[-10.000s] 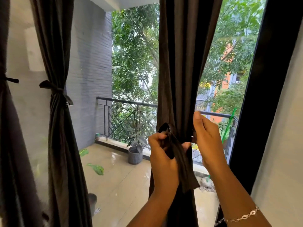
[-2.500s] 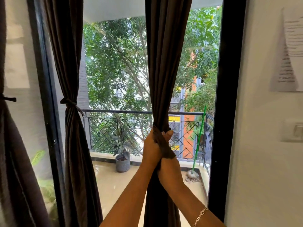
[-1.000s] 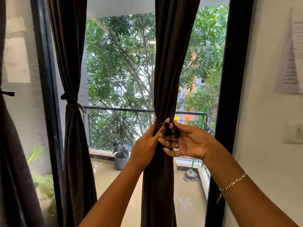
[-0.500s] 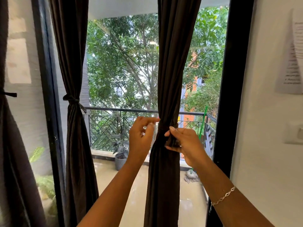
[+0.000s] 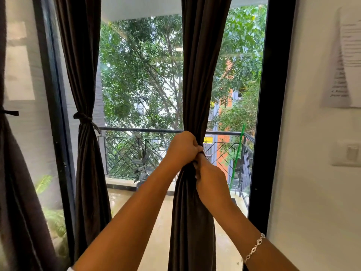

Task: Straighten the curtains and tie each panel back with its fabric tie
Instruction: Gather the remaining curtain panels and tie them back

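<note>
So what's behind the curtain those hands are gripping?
Beside the curtain panel you see a balcony railing, trees and a green pole. Whatever lies directly behind the fabric is covered; the left hand and right hand hide most of its tie.

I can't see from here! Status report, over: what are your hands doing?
Left hand, right hand grip fabric tie on right curtain. Knot hidden. Middle curtain already tied. Nothing blocking.

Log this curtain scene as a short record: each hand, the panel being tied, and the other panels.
left hand: grips the held panel at its gathered waist
right hand: just below, pinches the fabric tie
held panel: bunched, knot hidden by the hands
middle panel: already tied
far-left panel: tie end visible, knot out of view
</note>
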